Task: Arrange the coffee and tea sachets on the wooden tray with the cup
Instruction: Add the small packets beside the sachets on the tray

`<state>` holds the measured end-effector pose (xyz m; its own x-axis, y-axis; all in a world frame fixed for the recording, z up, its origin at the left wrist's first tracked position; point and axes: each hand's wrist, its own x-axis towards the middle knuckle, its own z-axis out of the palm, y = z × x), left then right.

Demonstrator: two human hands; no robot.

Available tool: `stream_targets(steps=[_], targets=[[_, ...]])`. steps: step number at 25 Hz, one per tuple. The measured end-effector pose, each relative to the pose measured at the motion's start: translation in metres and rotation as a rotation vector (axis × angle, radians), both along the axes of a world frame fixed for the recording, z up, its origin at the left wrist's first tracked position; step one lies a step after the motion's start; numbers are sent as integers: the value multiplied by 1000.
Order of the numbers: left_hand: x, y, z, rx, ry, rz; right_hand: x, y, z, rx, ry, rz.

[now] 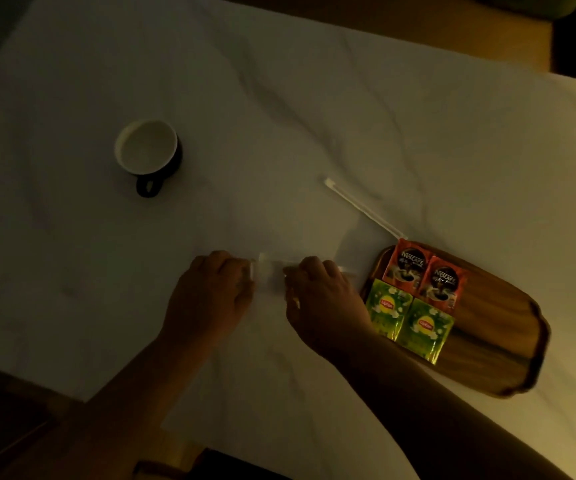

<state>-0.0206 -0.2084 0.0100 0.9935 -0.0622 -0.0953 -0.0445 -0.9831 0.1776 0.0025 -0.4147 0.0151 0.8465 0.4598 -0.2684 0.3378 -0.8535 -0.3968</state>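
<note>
An oval wooden tray (501, 334) lies at the right on the white marble table. On its left end sit two red Nescafe coffee sachets (423, 275) and, nearer me, two green Lipton tea sachets (409, 318). A cup (146, 150), white inside and dark outside, stands on the table at the far left, off the tray. Just left of the tray, my left hand (210, 296) and my right hand (324, 299) rest knuckles up, fingers curled on small white sachets (271, 270) between them. How many white sachets there are is hard to tell in the dim light.
A long white wrapped stirrer (362, 207) lies on the table just beyond the tray's far left end. The table's near edge runs below my forearms, with dark floor and a wooden piece (162, 469) beneath.
</note>
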Motion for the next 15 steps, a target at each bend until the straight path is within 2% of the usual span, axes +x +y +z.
stream_targets(steps=[2, 5, 8, 11, 15], targets=[[-7, -2, -1, -57, 28, 40, -2, 4, 0, 67, 41, -62], [-7, -22, 1, -103, 121, 54, -2, -2, -2, 31, 80, -150], [3, -40, 6, -171, 231, 239, -2, -7, 0, 10, 122, -201], [10, -46, 8, -144, 240, 185, -9, -16, 4, -9, 83, -156], [18, -56, 8, -215, 267, 164, -11, -33, 2, 38, 38, -138]])
